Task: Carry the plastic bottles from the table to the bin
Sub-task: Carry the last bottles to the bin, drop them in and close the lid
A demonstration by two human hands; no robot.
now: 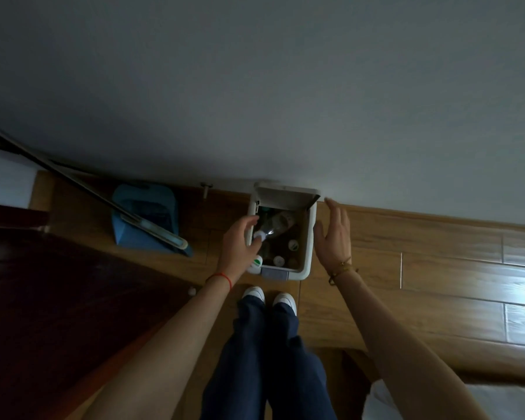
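A white bin stands on the wooden floor against the wall, its lid flipped up. My left hand is over the bin's left rim, fingers closed around the white-capped neck of a clear plastic bottle that lies tilted across the opening. Several other bottles with white caps lie deeper inside. My right hand hovers just right of the bin, flat, fingers apart, holding nothing. A white object with a green mark shows under my left wrist at the bin's front left corner.
A blue dustpan and a long broom handle lie left of the bin. Dark wooden furniture fills the left side. A small white cap sits on the floor. My feet stand before the bin; white bedding is lower right.
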